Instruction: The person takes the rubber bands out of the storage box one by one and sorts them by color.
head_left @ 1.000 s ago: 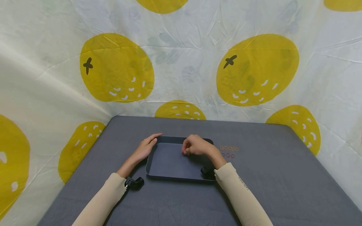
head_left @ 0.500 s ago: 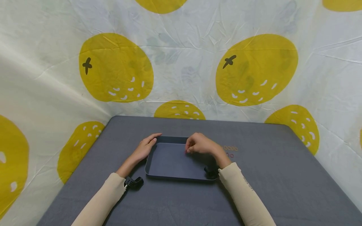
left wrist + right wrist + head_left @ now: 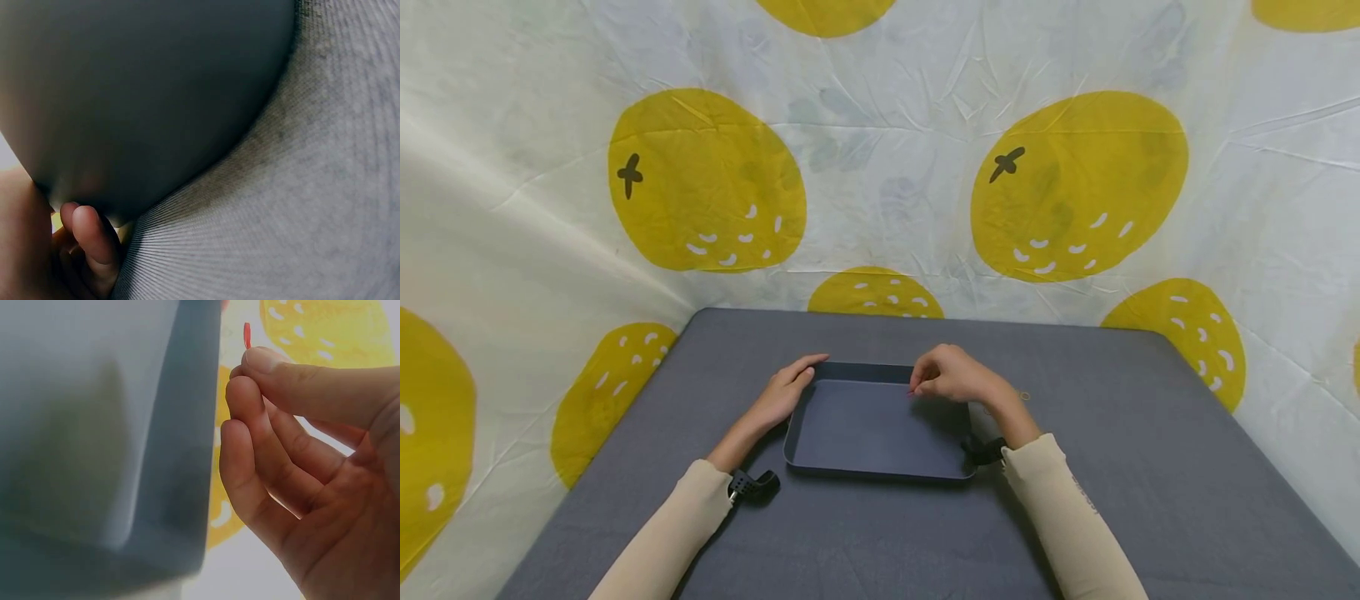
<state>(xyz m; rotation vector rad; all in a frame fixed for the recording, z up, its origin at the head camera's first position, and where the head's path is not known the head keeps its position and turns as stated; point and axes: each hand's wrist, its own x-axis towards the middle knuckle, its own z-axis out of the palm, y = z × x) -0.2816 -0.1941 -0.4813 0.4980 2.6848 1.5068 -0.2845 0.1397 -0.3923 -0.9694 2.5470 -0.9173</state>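
A dark grey rectangular tray [image 3: 857,429] lies on the table. My left hand [image 3: 778,398] holds its far left corner; in the left wrist view curled fingers [image 3: 94,234] lie against the tray's outer wall. Over the tray's far right part, my right hand [image 3: 951,375] pinches a small red rubber band [image 3: 247,335] between thumb and fingertips. In the right wrist view the band's loop sticks out above the thumb tip, beside the tray wall [image 3: 181,437]. An orange rubber band [image 3: 1024,396] lies on the table just past the right wrist.
A grey cloth covers the table [image 3: 1112,467]. White fabric [image 3: 887,200] printed with yellow fruit hangs behind and at the sides. A black wrist camera [image 3: 756,485] sits on the left wrist, and another wrist camera [image 3: 983,450] overhangs the tray's right edge.
My right hand has moved right and up from the tray's middle with the red rubber band, and its arm now hides most of the bands on the table. My left hand has stayed put.
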